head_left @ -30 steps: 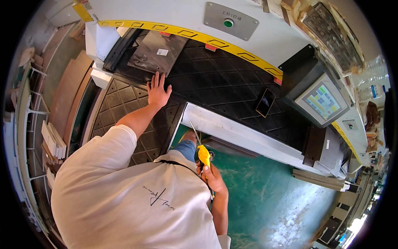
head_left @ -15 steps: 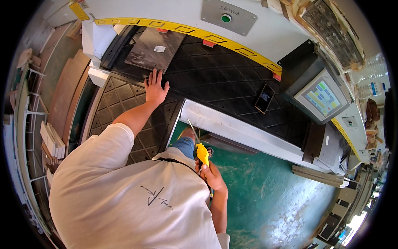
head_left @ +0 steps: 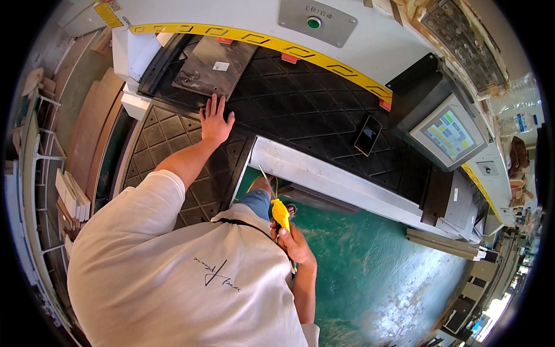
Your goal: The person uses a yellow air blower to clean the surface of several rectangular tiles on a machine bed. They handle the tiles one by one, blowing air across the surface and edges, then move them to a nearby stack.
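Observation:
My left hand (head_left: 215, 124) lies flat on the black machine bed (head_left: 277, 110), its fingers spread and the fingertips at the near edge of a dark brown panel (head_left: 217, 66) with a white label. Low in front of my body, my right hand (head_left: 296, 244) is wrapped round a yellow air blow gun (head_left: 280, 214). The gun's long thin nozzle (head_left: 264, 175) points up and away, over the gap in the bed. Part of the gun's grip is hidden by my fingers.
A phone (head_left: 367, 136) lies on the bed near a touch screen (head_left: 450, 132). A yellow-striped machine beam (head_left: 254, 39) spans the far side, with a green button (head_left: 313, 22) above. Boards (head_left: 104, 133) lean at left; more strips (head_left: 442, 243) lie at right above the green floor (head_left: 370, 260).

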`<state>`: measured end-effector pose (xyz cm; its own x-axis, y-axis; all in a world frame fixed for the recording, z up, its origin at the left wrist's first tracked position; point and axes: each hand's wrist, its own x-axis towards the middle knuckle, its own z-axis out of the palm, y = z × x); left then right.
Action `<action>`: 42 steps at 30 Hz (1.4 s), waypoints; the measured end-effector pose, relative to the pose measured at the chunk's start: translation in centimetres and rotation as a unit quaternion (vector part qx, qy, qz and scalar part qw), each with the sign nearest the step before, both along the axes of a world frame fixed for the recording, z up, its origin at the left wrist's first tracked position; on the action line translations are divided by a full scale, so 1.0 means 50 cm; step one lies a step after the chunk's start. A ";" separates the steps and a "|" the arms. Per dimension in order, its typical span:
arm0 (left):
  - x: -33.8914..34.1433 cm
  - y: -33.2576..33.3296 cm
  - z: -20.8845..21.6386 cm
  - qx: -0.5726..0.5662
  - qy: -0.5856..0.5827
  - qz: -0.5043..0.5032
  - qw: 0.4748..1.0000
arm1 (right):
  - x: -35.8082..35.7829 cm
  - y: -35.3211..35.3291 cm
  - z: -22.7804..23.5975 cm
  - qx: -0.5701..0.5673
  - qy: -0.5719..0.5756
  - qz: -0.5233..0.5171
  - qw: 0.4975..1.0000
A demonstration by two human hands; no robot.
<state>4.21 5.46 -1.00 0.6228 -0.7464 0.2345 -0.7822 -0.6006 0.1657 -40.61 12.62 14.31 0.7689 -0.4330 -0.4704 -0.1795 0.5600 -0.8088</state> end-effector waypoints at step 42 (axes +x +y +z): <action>-0.001 -0.002 0.000 -0.006 -0.016 -0.002 1.000 | -0.061 0.006 0.009 0.028 0.011 -0.026 0.999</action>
